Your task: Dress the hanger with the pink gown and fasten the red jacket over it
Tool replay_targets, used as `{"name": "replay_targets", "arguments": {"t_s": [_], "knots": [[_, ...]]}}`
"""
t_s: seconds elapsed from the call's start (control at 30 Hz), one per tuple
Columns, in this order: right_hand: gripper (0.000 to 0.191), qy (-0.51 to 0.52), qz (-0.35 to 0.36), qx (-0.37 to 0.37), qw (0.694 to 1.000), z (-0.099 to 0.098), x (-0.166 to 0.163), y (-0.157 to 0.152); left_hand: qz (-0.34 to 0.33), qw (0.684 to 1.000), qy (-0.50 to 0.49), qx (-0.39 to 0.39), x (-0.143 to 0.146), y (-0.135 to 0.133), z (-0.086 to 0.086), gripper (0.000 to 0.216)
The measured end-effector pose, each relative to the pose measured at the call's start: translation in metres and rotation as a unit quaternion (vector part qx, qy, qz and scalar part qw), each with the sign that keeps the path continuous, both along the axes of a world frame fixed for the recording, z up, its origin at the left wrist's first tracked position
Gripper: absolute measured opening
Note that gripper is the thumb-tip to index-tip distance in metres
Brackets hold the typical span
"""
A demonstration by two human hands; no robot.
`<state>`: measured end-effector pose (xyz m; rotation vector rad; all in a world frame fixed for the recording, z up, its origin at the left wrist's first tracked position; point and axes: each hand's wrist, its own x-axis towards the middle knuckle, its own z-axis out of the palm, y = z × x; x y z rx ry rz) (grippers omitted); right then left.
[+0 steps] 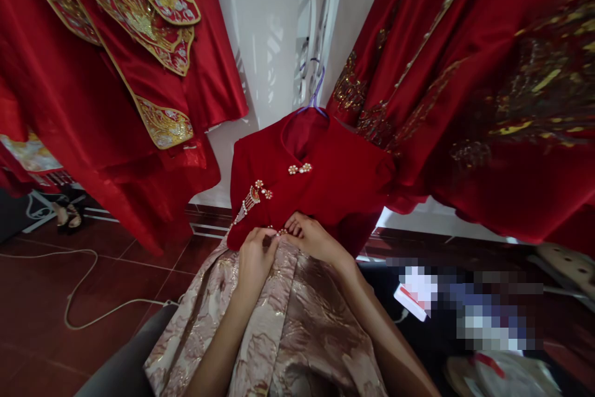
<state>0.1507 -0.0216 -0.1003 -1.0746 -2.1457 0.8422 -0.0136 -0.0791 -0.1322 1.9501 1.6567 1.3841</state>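
Observation:
A red velvet top [344,180] hangs on a purple hanger [316,90], with a pale pink and gold brocade skirt [264,335] below it. Pearl flower fasteners [300,169] sit at the collar, and a beaded tassel brooch [251,196] is on the left side of the chest. At the waist, my left hand [258,248] pinches a small pearl fastener [281,233] where velvet meets brocade. Close by on the right, my right hand [309,236] has its fingers curled at the same fastener. The fingertips partly hide it.
Red gowns with gold embroidery [167,62] hang on the left, and sequinned red gowns [465,106] on the right. A pale cable [97,261] runs across the dark red tiled floor [41,322]. At lower right lies a white device with a cord [411,301], beside a blurred-out area.

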Motion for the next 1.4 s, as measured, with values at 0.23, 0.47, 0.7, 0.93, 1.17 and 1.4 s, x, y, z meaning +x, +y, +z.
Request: {"name": "replay_targets", "arguments": {"t_s": [0.23,0.47,0.7,0.93,1.17,1.4], "knots": [[0.026,0.047,0.023,-0.055,0.997,0.0,0.002,0.002,-0.02,0.997,-0.068,-0.03,-0.002,0.002,-0.003,0.014],[0.028,0.075,0.034,-0.098,0.992,0.002,0.006,0.002,-0.057,0.978,-0.194,-0.057,0.003,0.004,0.001,0.019],[0.021,0.109,0.101,-0.196,0.969,0.021,0.014,-0.003,-0.098,0.907,-0.394,-0.116,-0.008,0.032,0.012,0.034],[0.019,0.122,0.165,-0.252,0.946,0.038,0.022,-0.008,-0.087,0.854,-0.506,-0.081,-0.009,0.057,0.036,0.041],[0.017,0.139,0.154,-0.276,0.938,0.042,0.019,-0.011,-0.083,0.826,-0.545,-0.121,-0.008,0.065,0.051,0.041],[0.021,0.135,0.143,-0.274,0.942,0.037,0.018,-0.01,-0.047,0.866,-0.49,-0.086,-0.001,0.077,0.045,0.032]]}}
